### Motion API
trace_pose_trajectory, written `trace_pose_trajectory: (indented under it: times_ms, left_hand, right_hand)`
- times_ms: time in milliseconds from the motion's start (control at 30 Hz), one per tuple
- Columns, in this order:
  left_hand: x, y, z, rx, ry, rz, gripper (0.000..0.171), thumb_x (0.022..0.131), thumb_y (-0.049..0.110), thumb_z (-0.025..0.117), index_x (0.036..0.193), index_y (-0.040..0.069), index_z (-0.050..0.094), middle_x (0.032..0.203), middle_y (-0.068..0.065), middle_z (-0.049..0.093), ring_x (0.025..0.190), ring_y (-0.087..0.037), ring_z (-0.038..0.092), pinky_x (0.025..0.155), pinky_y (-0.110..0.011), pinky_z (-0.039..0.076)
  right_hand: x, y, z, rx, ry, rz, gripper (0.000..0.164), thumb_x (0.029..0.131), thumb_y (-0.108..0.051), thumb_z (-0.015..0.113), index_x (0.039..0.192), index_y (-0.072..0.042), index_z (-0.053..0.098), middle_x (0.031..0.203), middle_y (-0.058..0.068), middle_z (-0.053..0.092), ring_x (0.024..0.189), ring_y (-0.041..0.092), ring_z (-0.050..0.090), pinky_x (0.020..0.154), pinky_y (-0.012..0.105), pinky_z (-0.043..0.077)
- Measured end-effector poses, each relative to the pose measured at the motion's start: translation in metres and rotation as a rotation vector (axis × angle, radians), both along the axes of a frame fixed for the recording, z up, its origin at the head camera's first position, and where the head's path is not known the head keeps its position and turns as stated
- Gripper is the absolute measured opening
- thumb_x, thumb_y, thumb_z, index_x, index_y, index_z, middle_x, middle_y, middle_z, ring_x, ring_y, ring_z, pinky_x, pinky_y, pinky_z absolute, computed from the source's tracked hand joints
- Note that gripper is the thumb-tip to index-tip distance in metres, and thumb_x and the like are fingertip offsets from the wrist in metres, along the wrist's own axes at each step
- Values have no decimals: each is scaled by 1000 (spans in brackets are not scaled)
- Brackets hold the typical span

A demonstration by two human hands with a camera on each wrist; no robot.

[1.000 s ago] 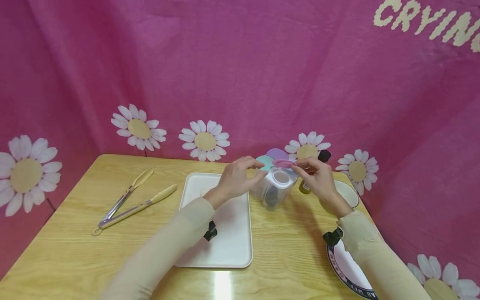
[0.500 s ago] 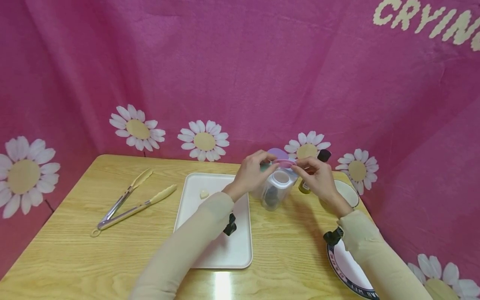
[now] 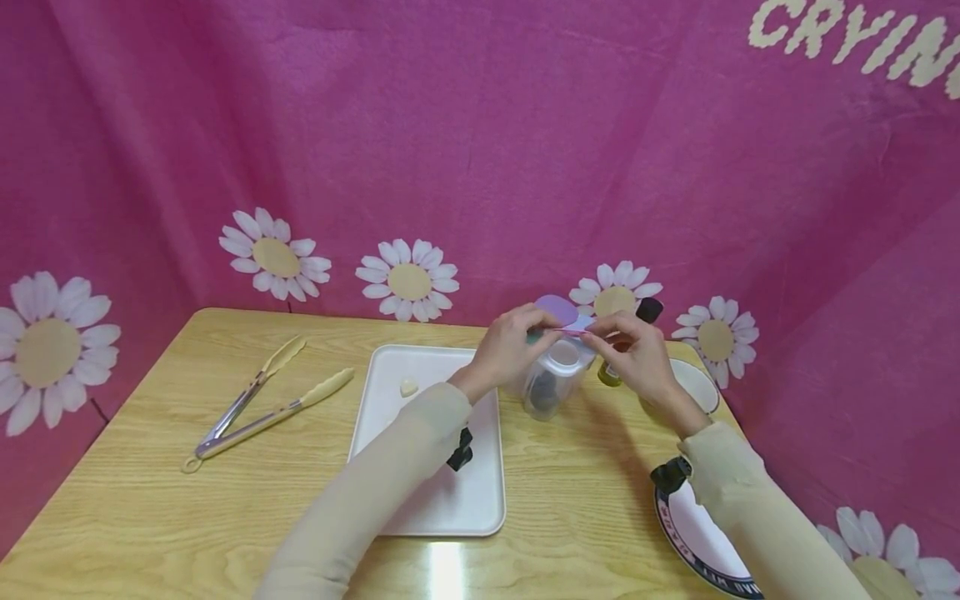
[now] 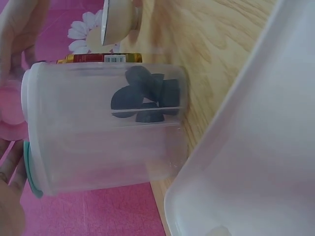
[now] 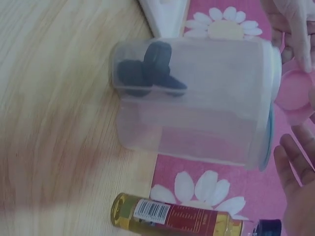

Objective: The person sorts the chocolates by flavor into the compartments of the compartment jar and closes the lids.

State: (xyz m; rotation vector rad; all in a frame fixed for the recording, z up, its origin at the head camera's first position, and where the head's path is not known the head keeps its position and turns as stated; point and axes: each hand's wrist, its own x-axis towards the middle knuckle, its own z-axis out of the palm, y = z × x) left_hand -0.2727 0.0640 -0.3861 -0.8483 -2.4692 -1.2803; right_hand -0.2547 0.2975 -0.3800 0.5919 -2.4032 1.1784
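Note:
A see-through plastic storage container (image 4: 103, 128) with flip lids stands upright on the table, dark rounded pieces (image 4: 142, 96) low in one compartment. Its pink lid (image 5: 295, 91) is raised off a round opening (image 3: 562, 352). My left hand (image 3: 510, 346) pinches one side of this lid, thumb and fingertips at its edge. From the other side my right hand (image 3: 636, 354) pinches it too. A mint lid (image 4: 32, 172) lies beside it, partly hidden by my left hand in the head view. Behind is a purple lid (image 3: 557, 309).
Left of the container lies a white tray (image 3: 480, 500) with a small pale piece (image 3: 408, 387). Tongs (image 3: 262, 417) are spread at far left. To the right stand a dark-capped bottle (image 5: 182, 216), a bowl (image 3: 693, 385) and a dark-rimmed plate (image 3: 705, 542).
My left hand has moved right from beside the container to the pink lid and now pinches it. The lid has tilted until nearly edge-on in the head view. My right hand has stayed there.

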Motion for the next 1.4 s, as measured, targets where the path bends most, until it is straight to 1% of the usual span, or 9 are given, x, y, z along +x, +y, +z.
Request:
trace_pose_trajectory:
  times_ms: [167, 267, 433, 567, 800, 867, 1133, 1267, 1400]
  left_hand:
    - [4, -3, -2, -44, 39, -44, 21, 102, 27, 70, 117, 14, 77, 117, -3, 72, 113, -19, 67, 103, -35, 56]
    - [5, -4, -6, -64, 94, -56, 22, 101, 28, 72, 116, 13, 78, 115, -3, 73, 110, -18, 67, 99, -31, 57]
    - [8, -6, -12, -71, 139, -78, 23, 100, 30, 73, 116, 14, 79, 112, -1, 73, 105, -15, 67, 92, -27, 57]
    - [9, -8, -15, -77, 162, -89, 22, 99, 30, 74, 114, 15, 79, 111, 0, 72, 102, -13, 68, 90, -24, 57]
    - [8, -13, -18, -114, 213, -93, 20, 98, 29, 75, 111, 15, 79, 112, 1, 72, 103, -13, 69, 91, -23, 57]
    - [8, -14, -19, -124, 226, -96, 19, 98, 29, 76, 109, 14, 79, 113, 0, 73, 104, -14, 70, 92, -23, 57]
    - [5, -16, -20, -127, 223, -112, 17, 97, 29, 77, 105, 15, 80, 112, 1, 73, 108, -15, 68, 97, -27, 57]
    - [4, -16, -21, -123, 210, -121, 16, 96, 29, 78, 104, 15, 80, 112, 1, 73, 110, -15, 67, 99, -28, 56]
    - [4, -15, -23, -121, 203, -123, 16, 96, 29, 78, 104, 15, 80, 111, 1, 73, 111, -15, 67, 101, -29, 56]
  right_hand:
    - [7, -4, 0, 40, 24, 16, 13, 90, -8, 83, 102, -10, 81, 103, 8, 74, 71, 3, 57, 60, 16, 45]
    - [9, -5, -2, 83, 83, 40, 16, 86, -3, 85, 100, -10, 82, 100, 7, 75, 65, 2, 50, 57, 16, 43]
    - [9, -5, -9, 77, 152, 91, 23, 77, 6, 87, 95, -7, 82, 94, 10, 73, 73, -4, 52, 60, 14, 44]
    - [11, -6, -13, 75, 182, 112, 23, 76, 7, 88, 94, -7, 82, 94, 10, 73, 81, -4, 55, 65, 13, 45]
    - [13, -8, -18, 107, 189, 136, 20, 79, 3, 88, 96, -7, 83, 96, 7, 73, 87, 16, 60, 69, 12, 43]
    - [13, -8, -19, 117, 201, 142, 20, 78, 3, 88, 96, -6, 82, 96, 7, 73, 87, 19, 60, 69, 12, 43]
    - [11, -9, -22, 130, 262, 152, 23, 74, 6, 89, 94, -4, 82, 96, 9, 73, 84, 19, 62, 67, 11, 42]
    - [11, -8, -22, 150, 282, 151, 21, 74, 6, 89, 90, -5, 82, 95, 9, 73, 88, 15, 62, 72, 11, 44]
    - [11, -7, -25, 136, 302, 171, 22, 72, 9, 89, 87, -6, 82, 93, 9, 73, 91, 13, 62, 73, 10, 43]
